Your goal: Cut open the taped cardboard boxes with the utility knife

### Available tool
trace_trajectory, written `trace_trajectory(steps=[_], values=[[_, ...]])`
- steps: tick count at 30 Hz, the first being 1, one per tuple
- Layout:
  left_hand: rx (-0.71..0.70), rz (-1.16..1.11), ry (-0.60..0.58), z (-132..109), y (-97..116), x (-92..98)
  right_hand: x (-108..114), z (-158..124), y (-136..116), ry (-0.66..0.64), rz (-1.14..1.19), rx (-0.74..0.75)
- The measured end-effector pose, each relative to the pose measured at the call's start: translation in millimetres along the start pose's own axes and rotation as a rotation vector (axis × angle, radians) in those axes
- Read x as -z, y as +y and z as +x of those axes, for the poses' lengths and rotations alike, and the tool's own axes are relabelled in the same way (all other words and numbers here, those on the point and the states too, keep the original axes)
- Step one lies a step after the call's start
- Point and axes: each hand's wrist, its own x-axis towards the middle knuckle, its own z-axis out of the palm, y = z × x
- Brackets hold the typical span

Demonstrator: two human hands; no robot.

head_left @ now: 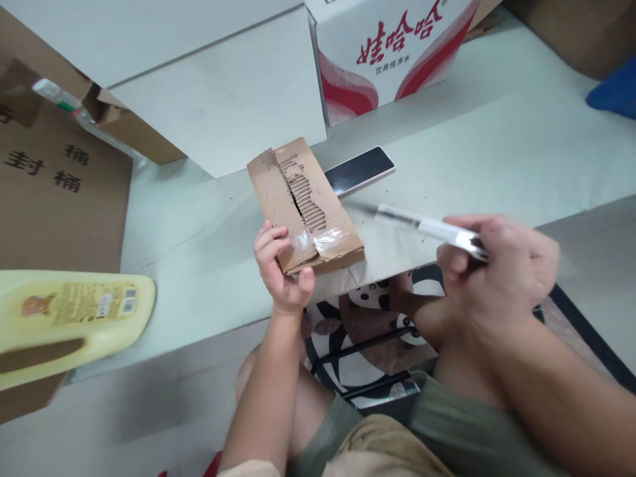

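A small brown cardboard box (318, 199) lies tilted near the table's front edge. Its top is torn along a seam, baring corrugated ridges, and clear tape covers the near end. My left hand (283, 271) grips the box's near left corner, fingers on top and thumb at the end face. To the right of the box, my right hand (501, 271) is closed around a white utility knife (432, 228). The knife is in the air, its dark, blurred tip pointing left toward the box without visibly touching it. Partly behind the box lies a smartphone (365, 169) with a dark screen.
A large white box (213, 93) and a red-and-white water carton (392, 59) stand at the back of the pale table (497, 152). At left are a yellow jug (99, 311) and a big brown carton (64, 192). A blue object (616, 93) shows at far right.
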Motion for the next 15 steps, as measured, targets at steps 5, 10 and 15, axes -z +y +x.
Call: trace_trajectory(steps=[5, 10, 15], values=[[0.046, -0.054, 0.04, 0.9, -5.9, 0.6, -3.7, 16.5, 29.1, -0.124, -0.382, 0.041], [0.153, -0.073, 0.127, -0.3, -21.0, 7.9, -2.4, 31.9, 64.0, -0.219, -0.824, -0.119], [0.432, -0.064, 0.34, 5.9, -20.9, 17.0, -7.5, 39.4, 78.7, -0.284, -1.044, -0.398]])
